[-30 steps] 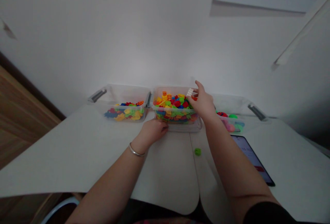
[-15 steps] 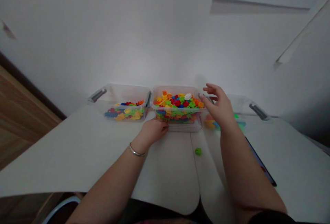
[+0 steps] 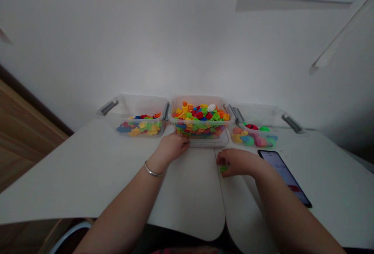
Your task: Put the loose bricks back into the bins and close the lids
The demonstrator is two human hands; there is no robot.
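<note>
Fingers curled, my left hand (image 3: 172, 147) rests on the table at the front left corner of the middle tub; whether it holds anything is hidden. My right hand (image 3: 235, 161) is lowered to the table with thumb and fingers around a small green block (image 3: 223, 168). The fingers look curved at its sides, and a firm grip cannot be made out. Behind the hands, the clear middle tub (image 3: 201, 122), heaped with colourful blocks, stands on a flat clear lid (image 3: 209, 142).
The left tub (image 3: 140, 119) holds fewer colourful blocks. Rounded toys lie in the right tub (image 3: 263, 131). A phone (image 3: 284, 176) lies right of my right hand. Behind the tubs rises a wall (image 3: 187, 43); a seam runs through the white table (image 3: 187, 195).
My right hand has come down from the right edge of the middle tub to the green block on the table. The right tub and the phone are now less covered. My left hand stays put.
</note>
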